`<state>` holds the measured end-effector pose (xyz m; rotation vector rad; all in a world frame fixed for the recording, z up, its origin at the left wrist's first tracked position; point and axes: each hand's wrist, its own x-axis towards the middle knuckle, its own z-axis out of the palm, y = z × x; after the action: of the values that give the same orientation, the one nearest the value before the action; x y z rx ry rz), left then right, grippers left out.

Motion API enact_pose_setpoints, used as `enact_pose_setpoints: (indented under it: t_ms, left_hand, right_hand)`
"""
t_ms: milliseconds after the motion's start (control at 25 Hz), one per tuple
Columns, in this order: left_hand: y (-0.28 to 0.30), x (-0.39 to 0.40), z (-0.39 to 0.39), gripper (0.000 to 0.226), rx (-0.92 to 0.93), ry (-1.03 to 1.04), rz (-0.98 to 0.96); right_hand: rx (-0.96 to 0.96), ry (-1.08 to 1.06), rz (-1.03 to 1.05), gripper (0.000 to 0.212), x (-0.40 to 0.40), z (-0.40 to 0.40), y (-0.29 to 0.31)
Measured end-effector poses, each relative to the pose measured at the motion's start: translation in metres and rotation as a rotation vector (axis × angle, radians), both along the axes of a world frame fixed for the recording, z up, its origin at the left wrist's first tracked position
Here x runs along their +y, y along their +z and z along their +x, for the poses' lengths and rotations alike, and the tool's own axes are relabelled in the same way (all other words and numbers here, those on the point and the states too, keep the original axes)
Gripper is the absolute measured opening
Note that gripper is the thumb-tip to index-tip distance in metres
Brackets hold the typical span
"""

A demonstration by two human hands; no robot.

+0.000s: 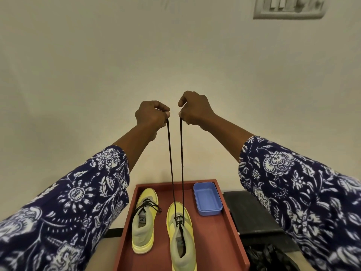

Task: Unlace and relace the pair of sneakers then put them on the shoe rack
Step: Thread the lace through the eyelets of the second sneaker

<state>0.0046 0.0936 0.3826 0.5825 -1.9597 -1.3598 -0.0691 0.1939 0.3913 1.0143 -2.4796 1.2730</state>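
Both fists up high, left hand (151, 116) and right hand (193, 110) each pinching end of thin black shoelace (182, 163). Right-side yellow-grey mesh sneaker (180, 234) sits on red wooden tray (218, 241). I'd level ends, keep tension even before next eyelets.

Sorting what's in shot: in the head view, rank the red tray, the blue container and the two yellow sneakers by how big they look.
1. red tray
2. right sneaker and left sneaker: alike; the right one lies nearer the camera
3. blue container
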Motion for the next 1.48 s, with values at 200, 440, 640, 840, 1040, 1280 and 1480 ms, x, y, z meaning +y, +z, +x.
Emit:
enact_pose_setpoints:
  t_ms: [200,440,640,840,1040,1280,1480]
  left_hand:
    - [0.0006,0.002,0.0005,0.012,0.006,0.003,0.013]
    - [0.001,-0.0009,0.001,0.013,0.003,0.024,-0.02]
    - [0.0024,-0.0012,0.0011,0.015,-0.006,0.035,-0.042]
    - [0.0016,-0.0006,0.0,0.015,-0.002,0.026,-0.048]
    - [-0.0003,0.0018,-0.0011,0.013,0.017,0.029,-0.09]
    - [0.0005,0.0051,-0.0018,0.013,0.018,0.015,-0.087]
    - [-0.0021,0.005,-0.0031,0.013,0.031,0.027,-0.1]
  right_hand:
    - [0.035,0.031,0.019,0.022,-0.0001,0.0024,-0.0004]
    - [0.053,0.029,0.026,0.023,0.0011,0.0019,0.0029]
    - [0.064,-0.002,0.016,0.023,0.0,-0.0005,0.0045]
    - [0.048,-0.006,0.01,0.022,-0.0005,-0.0001,0.0054]
    - [0.041,0.012,0.019,0.022,-0.0029,0.0034,0.006]
    - [0.051,0.009,0.069,0.027,-0.0032,0.0061,0.0081]
    - [0.079,0.0,0.073,0.022,-0.001,0.0068,0.0084]
